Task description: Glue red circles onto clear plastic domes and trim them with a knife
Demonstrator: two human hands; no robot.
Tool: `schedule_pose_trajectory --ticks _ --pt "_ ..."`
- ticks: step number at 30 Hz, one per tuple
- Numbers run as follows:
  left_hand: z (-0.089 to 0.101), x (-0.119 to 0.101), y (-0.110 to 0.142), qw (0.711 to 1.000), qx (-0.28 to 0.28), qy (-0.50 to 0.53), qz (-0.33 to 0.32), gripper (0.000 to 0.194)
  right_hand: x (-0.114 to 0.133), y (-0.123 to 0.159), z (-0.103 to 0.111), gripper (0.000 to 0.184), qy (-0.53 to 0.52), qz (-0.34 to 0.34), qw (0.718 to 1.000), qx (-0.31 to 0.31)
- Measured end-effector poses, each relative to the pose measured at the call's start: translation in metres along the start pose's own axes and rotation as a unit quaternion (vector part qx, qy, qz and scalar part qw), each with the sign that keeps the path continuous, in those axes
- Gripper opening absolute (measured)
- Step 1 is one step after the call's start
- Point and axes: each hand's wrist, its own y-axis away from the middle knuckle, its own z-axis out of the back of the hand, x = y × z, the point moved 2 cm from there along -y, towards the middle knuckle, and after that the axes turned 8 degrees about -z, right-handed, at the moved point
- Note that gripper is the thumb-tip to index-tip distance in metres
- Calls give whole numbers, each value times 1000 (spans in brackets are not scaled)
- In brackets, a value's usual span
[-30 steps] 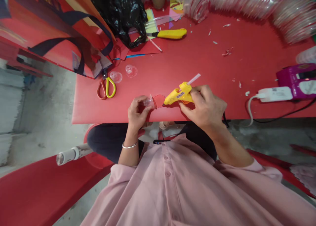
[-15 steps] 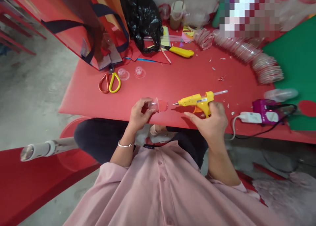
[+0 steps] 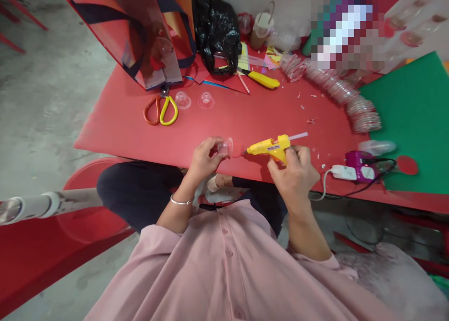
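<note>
Near the front edge of the table [image 3: 115, 139], a clear plastic cup [image 3: 225, 148] is held on its side by the left hand [image 3: 206, 160]; thumb and fingers are parted only by the cup's width and closed about its narrow end. Its long axis is laid roughly along that edge, with the flared rim turned to the right. Just beyond the rim, a red round piece [image 3: 238, 149] is seen; whether the two touch cannot be told. The left fingers are nearer to this piece than the right ones. From the other side, a yellow glue gun [image 3: 270, 148] is gripped at its handle by the right hand [image 3: 296, 174], the fingers curled around it. The nozzle is pointed left, nearly in line with the cup, its tip at the piece's right side; contact there cannot be made out.
</note>
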Motion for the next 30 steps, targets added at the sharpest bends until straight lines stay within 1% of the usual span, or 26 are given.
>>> schedule_pose_trajectory --ticks 8,13,17,22,30 --pt "0 0 1 1000 -2 8 13 37 8 -4 1 32 27 32 999 -6" --pt "0 0 1 1000 -4 4 9 37 8 -6 -5 31 31 50 998 -29" --pt "0 0 1 1000 -3 1 3 37 8 -7 -8 32 36 57 997 -30" --pt "0 -2 0 1000 -2 -2 5 36 10 -6 -3 30 41 56 997 -34" --pt "0 -2 1 1000 1 -2 15 36 10 4 2 31 39 64 997 -21"
